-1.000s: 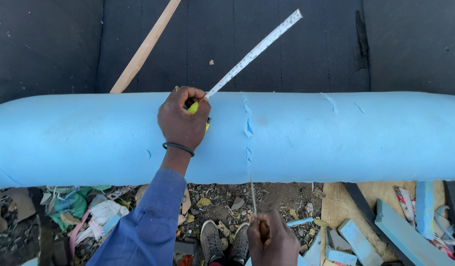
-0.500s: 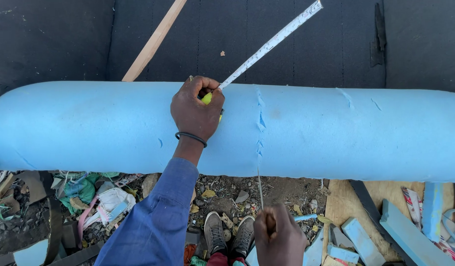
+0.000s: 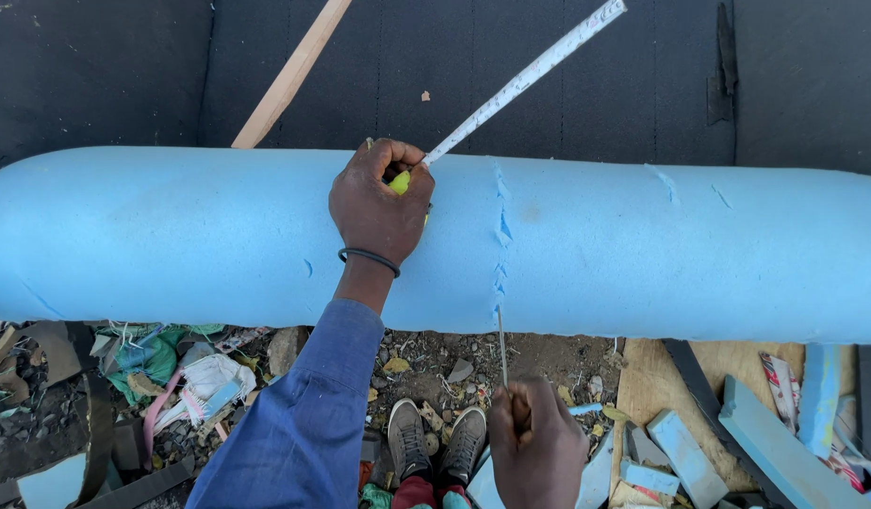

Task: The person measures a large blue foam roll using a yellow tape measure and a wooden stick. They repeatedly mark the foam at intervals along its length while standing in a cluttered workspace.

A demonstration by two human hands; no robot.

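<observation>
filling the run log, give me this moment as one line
left hand: grips yellow tape measure on blue foam roll | right hand: holds thin blade at foam's lower edge

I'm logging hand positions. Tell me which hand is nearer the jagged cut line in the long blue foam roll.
Left. The left hand rests on the long blue foam roll, just left of the jagged cut line. The right hand is below the roll.

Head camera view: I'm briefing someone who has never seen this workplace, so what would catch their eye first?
The big light-blue foam roll lies across the whole middle of the view, with a ragged cut line down its face. The left hand rests on top of it, holding a yellow tape measure whose blade juts up right. The right hand, bottom centre, grips a thin blade.
</observation>
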